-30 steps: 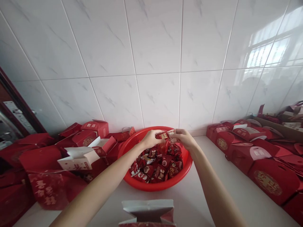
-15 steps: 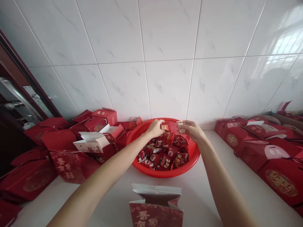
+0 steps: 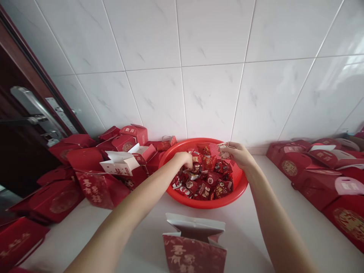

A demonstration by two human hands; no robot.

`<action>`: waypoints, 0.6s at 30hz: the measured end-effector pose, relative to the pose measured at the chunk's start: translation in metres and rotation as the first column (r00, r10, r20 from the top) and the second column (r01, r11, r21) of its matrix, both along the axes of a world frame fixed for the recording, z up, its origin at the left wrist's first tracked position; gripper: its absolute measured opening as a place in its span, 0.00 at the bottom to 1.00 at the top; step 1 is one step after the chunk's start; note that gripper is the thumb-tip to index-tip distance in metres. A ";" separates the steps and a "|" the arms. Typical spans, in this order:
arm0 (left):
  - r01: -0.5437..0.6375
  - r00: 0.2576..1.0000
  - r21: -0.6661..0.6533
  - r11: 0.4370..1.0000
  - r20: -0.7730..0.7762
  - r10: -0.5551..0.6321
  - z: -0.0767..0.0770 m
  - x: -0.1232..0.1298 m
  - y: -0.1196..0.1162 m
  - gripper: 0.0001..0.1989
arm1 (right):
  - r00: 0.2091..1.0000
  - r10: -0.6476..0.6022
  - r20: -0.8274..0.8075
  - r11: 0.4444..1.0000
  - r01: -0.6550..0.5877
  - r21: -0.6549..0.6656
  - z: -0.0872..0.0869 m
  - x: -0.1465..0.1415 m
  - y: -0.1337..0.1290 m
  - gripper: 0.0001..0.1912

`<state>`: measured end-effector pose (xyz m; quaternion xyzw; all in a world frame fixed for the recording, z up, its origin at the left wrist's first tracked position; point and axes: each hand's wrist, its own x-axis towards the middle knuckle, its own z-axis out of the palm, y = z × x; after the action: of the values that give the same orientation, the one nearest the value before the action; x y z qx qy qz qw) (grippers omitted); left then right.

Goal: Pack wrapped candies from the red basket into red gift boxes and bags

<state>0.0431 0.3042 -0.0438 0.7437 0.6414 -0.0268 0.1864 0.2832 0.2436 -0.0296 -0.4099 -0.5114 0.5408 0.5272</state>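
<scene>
A red plastic basket [image 3: 207,205] with perforated walls holds many small wrapped sweets [image 3: 212,177] in red and dark wrappers. My left hand [image 3: 184,160] is down in its left side, against the sweets. The fingers are curled, and what they grip is hidden. Over the basket's right rear part, my right hand [image 3: 240,154] pinches a cream-and-red patterned packet [image 3: 225,150] between thumb and fingers. Closer to me, an open red paper gift box [image 3: 196,256] with pale characters stands upright on the white surface, its mouth facing up.
Several red gift boxes [image 3: 55,201] crowd the left side, some with flaps up. More red boxes [image 3: 307,167] line the right. Behind the basket rises a white tiled wall [image 3: 210,98]. A dark door with a metal handle [image 3: 34,102] is at far left.
My left hand has moved down into the sweets; the red packet seen at its fingers is no longer clearly in its grip. My right hand still holds the patterned packet. The view has shifted left.
</scene>
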 end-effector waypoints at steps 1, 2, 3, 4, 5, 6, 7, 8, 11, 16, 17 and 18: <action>0.023 1.000 -0.052 0.998 0.022 -0.022 -0.004 -0.002 0.003 0.16 | 1.000 0.000 -0.001 1.000 0.000 -0.004 0.001 0.000 -0.001 0.10; 0.049 0.998 -0.115 0.992 0.050 -0.044 -0.007 -0.003 0.006 0.17 | 1.000 -0.002 -0.005 1.000 0.001 -0.010 0.002 -0.001 -0.002 0.10; 0.070 0.994 -0.180 0.981 0.094 -0.054 -0.009 -0.004 0.008 0.19 | 1.000 -0.006 -0.009 1.000 0.006 -0.019 0.003 -0.001 -0.003 0.09; 0.078 0.988 -0.233 0.969 0.151 -0.043 -0.011 -0.004 0.008 0.20 | 1.000 -0.012 -0.011 1.000 0.012 -0.028 0.004 -0.002 -0.004 0.09; 0.071 0.979 -0.274 0.959 0.205 -0.014 -0.011 -0.003 0.008 0.21 | 1.000 -0.018 -0.012 0.999 0.017 -0.037 0.005 -0.002 -0.004 0.08; 0.062 0.971 -0.314 0.948 0.239 0.016 -0.011 -0.002 0.005 0.22 | 1.000 -0.022 -0.012 0.999 0.021 -0.044 0.006 -0.003 -0.005 0.08; 0.060 0.971 -0.353 0.933 0.239 0.028 -0.009 0.001 0.002 0.23 | 1.000 -0.023 -0.010 0.999 0.023 -0.046 0.006 -0.003 -0.005 0.08; 0.071 0.980 -0.392 0.917 0.201 0.010 -0.006 0.004 -0.002 0.25 | 1.000 -0.020 -0.006 0.999 0.020 -0.044 0.006 -0.003 -0.005 0.08; 0.152 0.986 -0.492 0.857 0.016 -0.165 0.005 0.014 -0.016 0.26 | 1.000 -0.005 0.011 1.000 0.005 -0.024 0.005 -0.003 -0.004 0.08; 0.332 0.937 -0.295 0.896 0.210 -0.278 0.023 0.025 -0.027 0.21 | 1.000 0.010 0.000 1.000 -0.010 0.002 0.001 -0.001 -0.001 0.10; 0.360 0.910 -0.179 0.915 0.283 -0.303 0.025 0.026 -0.026 0.23 | 1.000 0.010 -0.002 1.000 -0.010 0.003 0.001 -0.001 0.000 0.10; 0.359 0.881 -0.061 0.931 0.350 -0.317 0.026 0.027 -0.025 0.25 | 1.000 0.006 -0.002 1.000 -0.006 0.001 0.001 -0.001 0.000 0.10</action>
<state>0.0696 0.2792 -0.0176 0.8249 0.4577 0.0279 0.3305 0.2822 0.2439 -0.0289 -0.4074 -0.5125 0.5425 0.5264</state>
